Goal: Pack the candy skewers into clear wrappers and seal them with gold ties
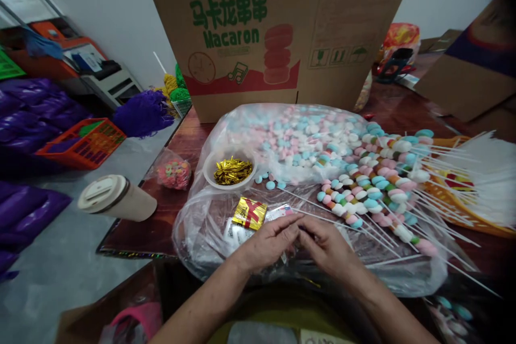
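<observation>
At the left edge of the table (155, 231) stands a cup (135, 202), apart from the work — presumably to keep spills off it. A candy bag (174, 173) lies to its right. Next, a bowl (208, 176) of gold ties (233, 171) sits uncovered on clear plastic (187, 231), a placement judged to suit quick picking. A gold packet (249, 213) lies just beyond the left hand (278, 237). That hand comes in from lower left, back upward, fingers bent; the right hand (327, 242) mirrors it, the fingertips meeting. Clear film (285, 256) shows beneath them; whether either hand is clamped on it cannot be told. To the right, skewers (379, 183) of coloured sweets lie piled, many bare sticks pointing outward — apparently for handling without touching the sweets. At far right, a basket (475, 219) holds white material (492, 172).
</observation>
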Motion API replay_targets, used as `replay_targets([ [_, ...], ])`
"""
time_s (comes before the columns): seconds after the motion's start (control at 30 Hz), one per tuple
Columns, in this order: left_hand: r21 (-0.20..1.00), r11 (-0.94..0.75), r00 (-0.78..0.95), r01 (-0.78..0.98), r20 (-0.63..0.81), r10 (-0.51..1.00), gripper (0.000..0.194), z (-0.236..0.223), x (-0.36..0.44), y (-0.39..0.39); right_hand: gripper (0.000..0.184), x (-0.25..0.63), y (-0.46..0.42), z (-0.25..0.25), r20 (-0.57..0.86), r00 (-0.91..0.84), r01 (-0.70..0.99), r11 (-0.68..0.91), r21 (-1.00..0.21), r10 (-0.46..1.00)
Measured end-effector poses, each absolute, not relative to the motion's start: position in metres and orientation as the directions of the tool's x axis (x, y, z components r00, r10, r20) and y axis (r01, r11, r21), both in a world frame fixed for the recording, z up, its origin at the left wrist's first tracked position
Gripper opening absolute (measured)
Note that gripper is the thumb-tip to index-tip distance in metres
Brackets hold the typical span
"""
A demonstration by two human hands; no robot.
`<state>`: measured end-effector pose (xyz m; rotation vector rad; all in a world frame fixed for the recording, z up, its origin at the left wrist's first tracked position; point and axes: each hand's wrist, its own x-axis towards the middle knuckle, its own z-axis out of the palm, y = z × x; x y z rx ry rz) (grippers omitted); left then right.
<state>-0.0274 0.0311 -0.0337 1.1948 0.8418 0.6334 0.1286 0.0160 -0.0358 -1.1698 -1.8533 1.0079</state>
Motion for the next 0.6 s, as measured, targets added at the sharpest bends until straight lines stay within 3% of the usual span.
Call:
replay_targets([
  [0.1,0.964,0.264,0.582,-0.013,-0.208,0.786,0.053,-0.036,-0.027,0.029,0.023,0.122,0.013,-0.038,0.303,-0.337,0.527,0.446,-0.724,0.891],
  [0.17,0.976,0.215,0.584,0.025,-0.188,0.789,0.048,-0.035,-0.029,0.028,0.026,0.118,0.01,-0.039,0.311,-0.34,0.549,0.456,-0.701,0.887],
  [0.33,0.993,0.07,0.567,0.092,-0.11,0.816,0.039,-0.024,-0.033,0.028,0.029,0.115,0.006,-0.03,0.212,-0.418,0.368,0.379,-0.849,0.883],
  [0.4,0.992,0.06,0.554,0.108,-0.11,0.825,0.033,-0.021,-0.034,0.027,0.025,0.119,0.006,-0.027,0.188,-0.374,0.327,0.319,-0.89,0.908],
  [0.5,0.968,0.194,0.424,0.157,-0.244,0.872,0.033,-0.021,-0.036,0.025,0.017,0.127,0.008,-0.028,0.104,-0.169,0.378,0.162,-0.912,0.98],
  [0.6,0.937,0.292,0.356,0.192,-0.344,0.869,0.027,-0.023,-0.039,0.024,0.036,0.132,0.011,-0.028,0.053,-0.094,0.428,0.088,-0.899,0.994],
])
